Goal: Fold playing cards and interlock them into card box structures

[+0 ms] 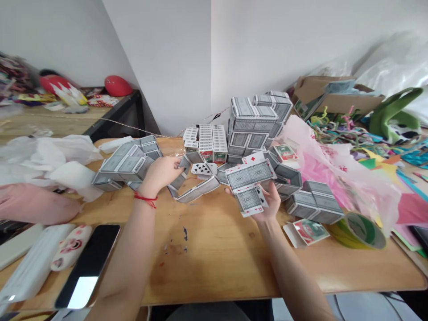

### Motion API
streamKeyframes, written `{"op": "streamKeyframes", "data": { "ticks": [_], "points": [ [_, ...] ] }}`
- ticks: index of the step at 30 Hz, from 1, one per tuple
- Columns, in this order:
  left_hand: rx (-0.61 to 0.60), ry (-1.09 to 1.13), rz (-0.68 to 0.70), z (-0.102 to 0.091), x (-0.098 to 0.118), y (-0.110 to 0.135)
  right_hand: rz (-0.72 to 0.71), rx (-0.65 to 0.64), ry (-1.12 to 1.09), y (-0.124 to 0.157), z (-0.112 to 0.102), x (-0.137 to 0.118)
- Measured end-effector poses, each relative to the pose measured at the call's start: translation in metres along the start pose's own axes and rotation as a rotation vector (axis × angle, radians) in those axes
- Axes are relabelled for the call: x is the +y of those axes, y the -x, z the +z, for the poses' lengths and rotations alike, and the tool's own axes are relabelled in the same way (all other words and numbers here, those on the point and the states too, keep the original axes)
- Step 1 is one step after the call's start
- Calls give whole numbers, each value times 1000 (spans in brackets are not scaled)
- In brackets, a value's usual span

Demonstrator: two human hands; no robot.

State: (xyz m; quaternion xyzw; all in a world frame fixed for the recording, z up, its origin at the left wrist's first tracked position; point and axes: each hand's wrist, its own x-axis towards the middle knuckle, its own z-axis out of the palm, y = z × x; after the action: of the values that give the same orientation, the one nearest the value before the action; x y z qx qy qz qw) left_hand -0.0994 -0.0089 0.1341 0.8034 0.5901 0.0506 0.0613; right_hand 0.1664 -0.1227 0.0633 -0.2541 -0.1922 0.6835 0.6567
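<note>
My left hand, with a red thread at the wrist, is closed on the end of a chain of folded playing cards that curves across the wooden table. My right hand lies palm up and holds a small bundle of playing cards, grey backs up, with a red diamond card on top and another face card under it. A loose spade card lies between the hands. Behind them stand blocks built of cards and rows of card packs.
More card blocks lie at the left and right. A phone and white cases sit near the left front edge. A tape roll, a card box, a pink plastic bag and coloured paper crowd the right.
</note>
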Motion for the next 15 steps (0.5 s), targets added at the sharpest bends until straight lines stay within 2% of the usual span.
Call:
{"op": "streamKeyframes", "data": {
  "ticks": [4,8,12,15],
  "points": [
    [97,-5,-4,26,30,4,-76,64,228,-2,-5,-5],
    [112,223,3,55,50,8,-112,107,463,-1,2,-5],
    [127,648,139,76,42,15,-139,90,484,0,13,-4],
    [134,839,291,89,32,24,-139,92,523,0,16,-4]
  ]
}}
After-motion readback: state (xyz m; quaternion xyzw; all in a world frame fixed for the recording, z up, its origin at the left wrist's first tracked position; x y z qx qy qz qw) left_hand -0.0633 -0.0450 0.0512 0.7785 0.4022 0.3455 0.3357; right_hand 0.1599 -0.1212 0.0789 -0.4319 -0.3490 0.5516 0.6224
